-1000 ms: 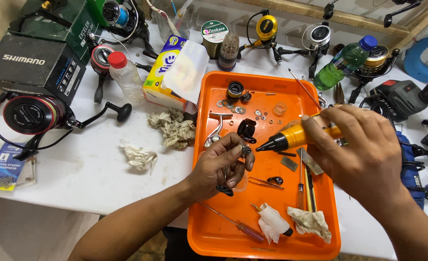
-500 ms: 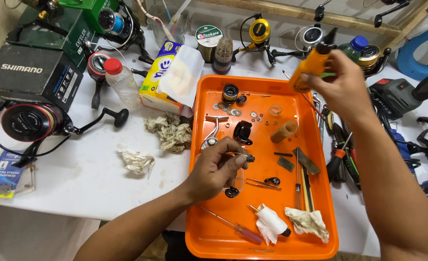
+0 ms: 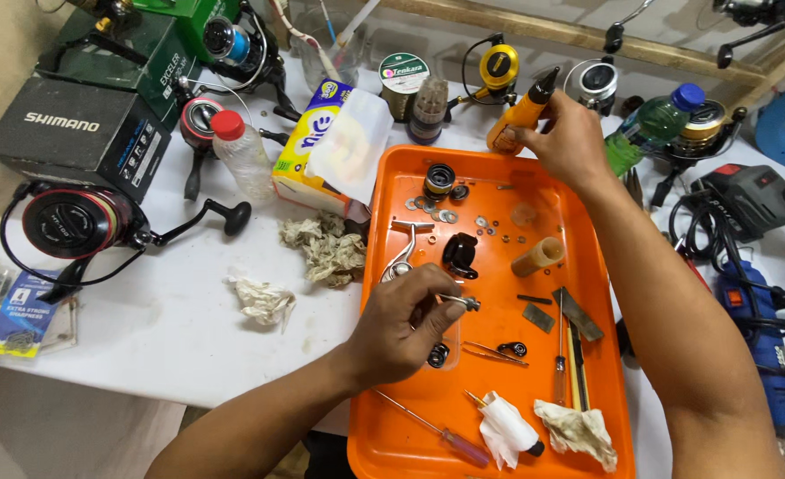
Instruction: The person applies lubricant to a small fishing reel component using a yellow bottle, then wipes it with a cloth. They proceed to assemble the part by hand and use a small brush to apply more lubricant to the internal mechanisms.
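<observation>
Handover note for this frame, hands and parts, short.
Left hand: over the orange tray, pinching a small metal reel part in its fingertips.
Right hand: reaching past the tray's far edge, gripping the orange oil bottle with its black nozzle tilted up.
In the tray: washers, black reel piece, handle arm, tan tube, tweezers, screwdriver, rags.
Done: reel stripped to loose parts.
Left: nothing reassembled; the bottle is not yet set down.
</observation>
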